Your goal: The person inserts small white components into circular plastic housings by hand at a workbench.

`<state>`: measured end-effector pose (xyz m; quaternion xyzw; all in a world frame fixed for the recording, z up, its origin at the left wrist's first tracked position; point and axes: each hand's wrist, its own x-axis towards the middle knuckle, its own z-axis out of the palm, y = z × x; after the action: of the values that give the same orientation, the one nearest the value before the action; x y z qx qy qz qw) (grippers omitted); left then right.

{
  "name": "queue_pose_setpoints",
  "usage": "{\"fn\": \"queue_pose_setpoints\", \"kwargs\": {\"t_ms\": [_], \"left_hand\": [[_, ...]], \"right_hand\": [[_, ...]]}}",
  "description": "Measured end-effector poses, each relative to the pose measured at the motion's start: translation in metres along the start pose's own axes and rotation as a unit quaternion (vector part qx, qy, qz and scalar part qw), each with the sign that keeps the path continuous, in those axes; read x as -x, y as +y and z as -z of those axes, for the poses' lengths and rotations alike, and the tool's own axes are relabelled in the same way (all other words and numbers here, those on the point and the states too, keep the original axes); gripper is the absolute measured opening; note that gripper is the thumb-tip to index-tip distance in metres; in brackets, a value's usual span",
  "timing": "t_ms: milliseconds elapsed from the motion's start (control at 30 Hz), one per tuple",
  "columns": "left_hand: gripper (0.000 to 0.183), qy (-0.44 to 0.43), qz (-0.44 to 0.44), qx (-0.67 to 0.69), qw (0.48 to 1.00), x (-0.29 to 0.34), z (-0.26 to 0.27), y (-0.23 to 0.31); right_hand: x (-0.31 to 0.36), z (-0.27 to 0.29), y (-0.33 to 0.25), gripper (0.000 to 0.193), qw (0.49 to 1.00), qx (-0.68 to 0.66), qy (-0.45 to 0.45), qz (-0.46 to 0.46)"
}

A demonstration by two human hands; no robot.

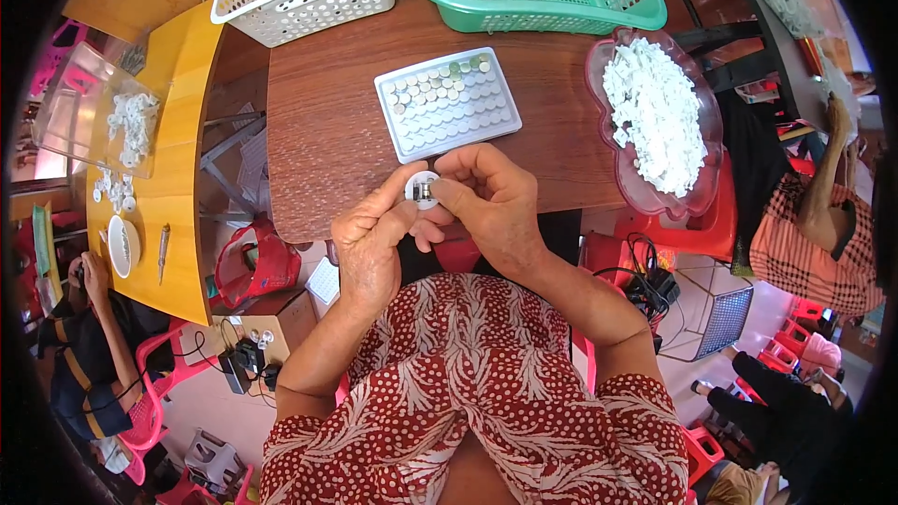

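Between my two hands, just past the near edge of the brown table, is a small round white plastic housing (pixel 411 189) with dark and shiny metal parts inside. The fingers and thumb of my left hand (pixel 368 241) pinch its left side. My right hand (pixel 500 215) closes on the other side, its thumb pressed against the metal parts and fingers curled. Just beyond them lies a white tray (pixel 468 135) with rows of round hollows. Several silvery button cells (pixel 432 86) sit in its far and left rows. What my fingertips cover cannot be made out.
A white perforated basket (pixel 327 13) and a green basket (pixel 552 19) holding white parts stand at the back. Right of the tray, a pink scalloped dish (pixel 647 196) is heaped with white pieces. A yellow table (pixel 178 145) stands left; people sit on both sides.
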<state>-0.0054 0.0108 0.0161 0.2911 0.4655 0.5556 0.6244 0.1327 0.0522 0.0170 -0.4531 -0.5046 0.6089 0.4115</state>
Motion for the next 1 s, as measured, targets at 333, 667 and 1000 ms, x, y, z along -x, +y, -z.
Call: {"fn": "queue_pose_setpoints", "kwargs": {"t_ms": [333,667,1000], "left_hand": [[0.028,0.048,-0.040,-0.011,0.998,0.003,-0.001,-0.006],[0.026,0.077,-0.031,-0.001,0.997,-0.004,0.001,-0.009],[0.025,0.058,0.004,0.032,0.998,-0.005,-0.005,-0.009]], "right_hand": [[0.007,-0.008,0.005,0.009,0.999,-0.026,0.017,0.028],[0.012,-0.010,0.008,0.008,0.999,-0.034,0.017,0.023],[0.009,-0.003,0.007,0.005,0.998,-0.051,0.013,0.017]]}}
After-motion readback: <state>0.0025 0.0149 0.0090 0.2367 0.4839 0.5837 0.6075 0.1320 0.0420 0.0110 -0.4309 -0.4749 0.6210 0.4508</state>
